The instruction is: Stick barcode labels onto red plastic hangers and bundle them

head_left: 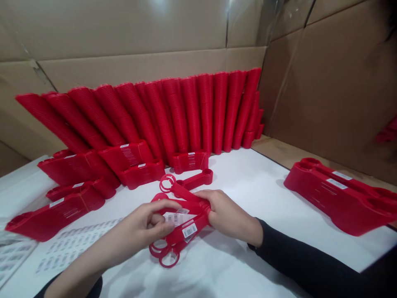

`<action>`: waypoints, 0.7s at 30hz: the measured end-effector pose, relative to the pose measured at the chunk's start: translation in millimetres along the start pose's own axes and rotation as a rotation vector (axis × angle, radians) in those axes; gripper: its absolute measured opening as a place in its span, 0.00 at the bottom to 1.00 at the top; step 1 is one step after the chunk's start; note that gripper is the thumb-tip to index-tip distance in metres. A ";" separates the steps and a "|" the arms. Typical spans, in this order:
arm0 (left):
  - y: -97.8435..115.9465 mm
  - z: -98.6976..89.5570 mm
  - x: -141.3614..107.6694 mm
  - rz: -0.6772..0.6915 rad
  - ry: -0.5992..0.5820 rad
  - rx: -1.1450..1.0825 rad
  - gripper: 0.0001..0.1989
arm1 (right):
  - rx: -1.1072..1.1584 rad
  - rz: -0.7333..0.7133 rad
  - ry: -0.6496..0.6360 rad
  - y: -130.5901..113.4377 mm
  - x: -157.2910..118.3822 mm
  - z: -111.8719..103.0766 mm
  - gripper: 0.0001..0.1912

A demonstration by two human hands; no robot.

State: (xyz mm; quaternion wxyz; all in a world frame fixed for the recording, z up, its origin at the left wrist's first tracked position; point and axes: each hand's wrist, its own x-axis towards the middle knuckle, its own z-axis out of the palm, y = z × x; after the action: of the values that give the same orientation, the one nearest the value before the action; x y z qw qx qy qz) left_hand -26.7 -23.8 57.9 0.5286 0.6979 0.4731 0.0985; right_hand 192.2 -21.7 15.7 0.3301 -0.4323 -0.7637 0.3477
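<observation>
My right hand [228, 213] is closed round the gathered ends of several flat red plastic pieces [192, 219], which have rings at their far ends. They fan out toward the left. A white barcode label [190, 229] sits on the front piece, and another label shows on a piece behind it. My left hand [150, 221] is at the fan's left side, with index finger and thumb apart and the other fingers curled. Its index fingertip is at one of the red pieces; nothing shows gripped between finger and thumb. Just behind the fan lies a small red stack [198, 179].
Tall leaning stacks of red pieces [189, 111] line the back against cardboard walls [139, 68]. Shorter labelled bundles [74, 203] stand at left, and a large bundle [335, 194] at right. Label sheets [77, 244] lie on the white table [248, 174].
</observation>
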 end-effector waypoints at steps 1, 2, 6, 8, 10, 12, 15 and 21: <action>-0.2 2.5 -1.0 0.021 0.019 0.044 0.20 | -0.002 -0.004 0.014 -0.3 0.1 -0.1 0.20; 0.2 4.7 -2.1 0.035 0.021 0.067 0.20 | 0.000 -0.008 0.027 -0.7 0.1 -0.2 0.21; 4.9 10.0 -2.0 0.018 -0.063 -0.044 0.21 | 0.041 -0.021 0.049 -3.1 0.0 -0.3 0.25; 7.2 12.5 0.5 -0.009 -0.049 -0.163 0.22 | 0.050 -0.018 0.064 -3.8 0.1 -1.0 0.26; 8.3 16.1 2.9 -0.026 0.006 -0.261 0.24 | 0.055 -0.010 0.089 -3.9 0.2 -2.3 0.27; 8.5 19.8 4.2 -0.028 0.069 -0.314 0.26 | 0.062 -0.005 0.114 -3.8 0.5 -4.1 0.28; 7.2 23.1 5.2 -0.032 0.130 -0.342 0.28 | 0.078 0.000 0.131 -3.2 0.7 -6.0 0.29; -1.9 22.8 11.0 -0.040 0.139 -0.337 0.30 | 0.085 0.022 0.136 -1.2 1.5 -5.5 0.30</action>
State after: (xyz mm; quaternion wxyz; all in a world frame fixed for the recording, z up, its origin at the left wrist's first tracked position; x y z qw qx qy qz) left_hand -7.4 -30.1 42.7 0.6060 0.5813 0.4992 0.2139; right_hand 195.5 -19.5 19.9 0.3955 -0.4489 -0.7192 0.3533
